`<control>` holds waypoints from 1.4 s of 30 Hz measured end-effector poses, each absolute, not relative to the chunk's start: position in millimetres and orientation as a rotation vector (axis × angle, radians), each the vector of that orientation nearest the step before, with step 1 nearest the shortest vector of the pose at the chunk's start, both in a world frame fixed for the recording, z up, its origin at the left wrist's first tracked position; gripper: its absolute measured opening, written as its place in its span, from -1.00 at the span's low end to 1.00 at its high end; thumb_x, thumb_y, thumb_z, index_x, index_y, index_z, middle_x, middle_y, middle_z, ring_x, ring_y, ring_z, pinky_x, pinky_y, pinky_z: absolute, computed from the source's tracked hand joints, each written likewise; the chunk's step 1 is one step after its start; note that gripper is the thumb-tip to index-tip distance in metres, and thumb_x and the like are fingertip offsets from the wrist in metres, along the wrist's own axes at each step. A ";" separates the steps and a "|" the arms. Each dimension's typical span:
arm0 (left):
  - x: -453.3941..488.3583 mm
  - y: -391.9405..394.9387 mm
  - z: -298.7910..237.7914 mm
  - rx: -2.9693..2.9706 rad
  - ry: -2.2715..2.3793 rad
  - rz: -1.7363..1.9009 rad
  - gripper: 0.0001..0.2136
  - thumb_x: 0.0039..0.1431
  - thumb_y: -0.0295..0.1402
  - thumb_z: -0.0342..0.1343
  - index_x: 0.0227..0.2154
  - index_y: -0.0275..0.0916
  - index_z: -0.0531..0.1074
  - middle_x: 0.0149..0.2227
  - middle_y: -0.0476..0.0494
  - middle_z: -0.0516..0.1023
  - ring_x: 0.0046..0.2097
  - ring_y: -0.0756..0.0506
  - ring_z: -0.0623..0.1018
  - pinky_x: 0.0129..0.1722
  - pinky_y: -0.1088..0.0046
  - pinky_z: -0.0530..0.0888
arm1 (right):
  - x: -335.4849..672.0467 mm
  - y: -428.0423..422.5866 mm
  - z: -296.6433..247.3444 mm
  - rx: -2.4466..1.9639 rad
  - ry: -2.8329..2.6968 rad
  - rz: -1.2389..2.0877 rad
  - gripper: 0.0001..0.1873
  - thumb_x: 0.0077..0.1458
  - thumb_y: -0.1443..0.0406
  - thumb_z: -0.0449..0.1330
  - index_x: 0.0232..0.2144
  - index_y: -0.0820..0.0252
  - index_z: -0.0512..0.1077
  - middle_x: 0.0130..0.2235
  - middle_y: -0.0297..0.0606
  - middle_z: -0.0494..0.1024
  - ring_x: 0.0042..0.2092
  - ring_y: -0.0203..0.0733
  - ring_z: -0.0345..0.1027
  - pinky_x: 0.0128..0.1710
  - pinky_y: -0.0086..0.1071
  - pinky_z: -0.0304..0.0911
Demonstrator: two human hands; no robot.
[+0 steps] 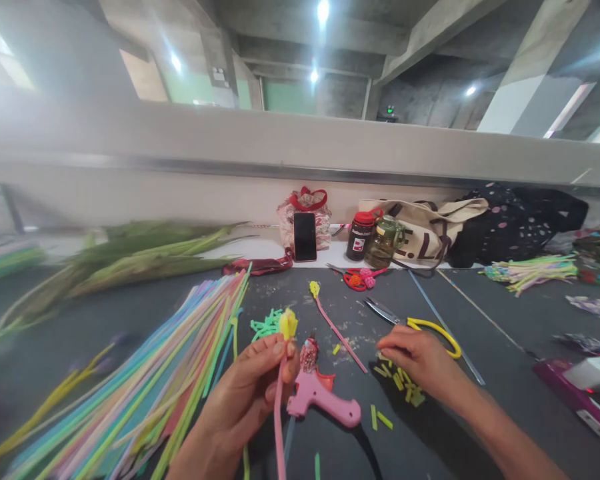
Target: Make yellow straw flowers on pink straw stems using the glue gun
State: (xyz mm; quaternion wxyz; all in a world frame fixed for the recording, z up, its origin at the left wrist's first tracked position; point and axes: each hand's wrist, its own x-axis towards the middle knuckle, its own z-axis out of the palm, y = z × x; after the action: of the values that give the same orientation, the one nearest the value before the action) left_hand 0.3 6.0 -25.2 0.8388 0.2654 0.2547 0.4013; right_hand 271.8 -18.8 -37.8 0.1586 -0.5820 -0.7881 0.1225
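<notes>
My left hand (253, 380) pinches a pink pipe cleaner (279, 420) just below its yellow tip (289, 323), which points up. My right hand (415, 357) hovers at a pile of short yellow-green cut pieces (405, 387), thumb and fingertips pressed together; whatever is between them is too small to make out. Between my hands lies a pink glue gun (325, 400), its handle to the right. Beyond it rests a second pink stem (337, 330) with a yellow head. Scissors with yellow handles (437, 328) lie behind my right hand, blades pointing back left.
A fan of pastel pipe cleaners (170, 373) spreads at left, beside green leafy stalks (155, 260). Green cut bits (266, 325) lie near my left hand. Red scissors (357, 279), a phone (305, 237), bottles (361, 237) and bags (425, 227) line the back. A purple power strip (570, 397) is right.
</notes>
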 end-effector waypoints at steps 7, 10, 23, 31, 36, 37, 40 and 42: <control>10.1 4.9 -34.0 0.577 0.511 0.780 -0.85 -0.07 -0.38 0.22 -0.58 -0.36 0.41 -0.67 0.01 0.38 -0.72 0.20 0.15 -0.74 0.71 0.00 | 269.1 -24.2 -60.3 -1.740 -2.472 0.243 -0.81 0.08 0.40 0.06 -0.42 0.12 0.47 -0.38 -0.28 0.47 -0.33 -0.16 0.38 -0.39 -0.40 0.13; 11.8 4.5 -34.0 0.584 0.505 0.774 -0.86 -0.05 -0.39 0.20 -0.57 -0.37 0.41 -0.66 0.01 0.38 -0.71 0.21 0.17 -0.74 0.72 -0.02 | 262.8 -23.0 -64.8 -1.806 -2.484 0.172 -0.79 0.06 0.44 0.04 -0.45 0.18 0.45 -0.38 -0.22 0.46 -0.34 -0.12 0.38 -0.42 -0.37 0.11; 14.6 5.4 -41.9 0.580 0.507 0.787 -0.85 -0.06 -0.36 0.22 -0.52 -0.37 0.44 -0.67 0.00 0.41 -0.72 0.19 0.22 -0.75 0.70 -0.03 | 252.2 -40.9 -47.4 -1.347 -2.779 0.400 -0.78 0.16 0.41 -0.01 -0.36 0.06 0.41 -0.38 -0.39 0.46 -0.31 -0.29 0.33 -0.35 -0.45 0.09; 18.6 3.3 -43.3 0.540 0.512 0.758 -0.86 -0.03 -0.38 0.18 -0.52 -0.38 0.42 -0.67 -0.03 0.43 -0.74 0.19 0.18 -0.76 0.70 0.00 | 245.7 -40.5 -47.0 -1.470 -2.608 0.510 -0.80 -0.09 0.54 0.04 -0.49 0.14 0.28 -0.43 -0.41 0.39 -0.41 -0.31 0.25 -0.44 -0.46 0.05; 24.8 2.9 -46.2 0.494 0.516 0.705 -0.89 0.00 -0.43 0.11 -0.54 -0.38 0.41 -0.69 -0.05 0.43 -0.78 0.18 0.16 -0.81 0.66 -0.07 | 242.2 -26.6 -17.6 -1.422 -2.359 0.667 -0.80 0.04 0.50 0.01 -0.51 0.14 0.24 -0.48 -0.44 0.35 -0.44 -0.34 0.22 -0.45 -0.50 0.10; 25.6 3.3 -47.1 0.495 0.528 0.699 -0.89 0.01 -0.43 0.09 -0.54 -0.37 0.41 -0.69 -0.05 0.44 -0.79 0.17 0.16 -0.81 0.65 -0.07 | 240.4 -22.6 -9.1 -1.361 -2.350 0.681 -0.83 0.07 0.47 0.02 -0.48 0.13 0.27 -0.46 -0.44 0.35 -0.43 -0.34 0.24 -0.43 -0.49 0.11; 27.0 4.7 -49.2 0.495 0.559 0.684 -0.89 0.01 -0.40 0.09 -0.53 -0.36 0.41 -0.69 -0.05 0.45 -0.80 0.15 0.21 -0.82 0.64 -0.06 | 232.2 -10.0 15.1 -1.129 -2.360 0.741 -0.85 0.15 0.41 0.02 -0.36 0.09 0.34 -0.39 -0.41 0.37 -0.36 -0.35 0.28 -0.36 -0.49 0.15; 27.7 5.4 -49.9 0.497 0.572 0.680 -0.89 0.00 -0.38 0.10 -0.52 -0.35 0.40 -0.70 -0.04 0.45 -0.80 0.14 0.23 -0.83 0.64 -0.05 | 224.9 -2.7 26.1 -1.035 -2.382 0.745 -0.82 0.15 0.43 0.01 -0.32 0.07 0.35 -0.35 -0.40 0.37 -0.32 -0.35 0.30 -0.32 -0.50 0.17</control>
State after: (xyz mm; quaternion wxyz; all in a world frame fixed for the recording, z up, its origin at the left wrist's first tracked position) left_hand 27.7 5.4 -49.9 0.8733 0.2378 0.2736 0.3256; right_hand 224.9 -2.7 26.1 0.2182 -0.3740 -0.8603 0.2690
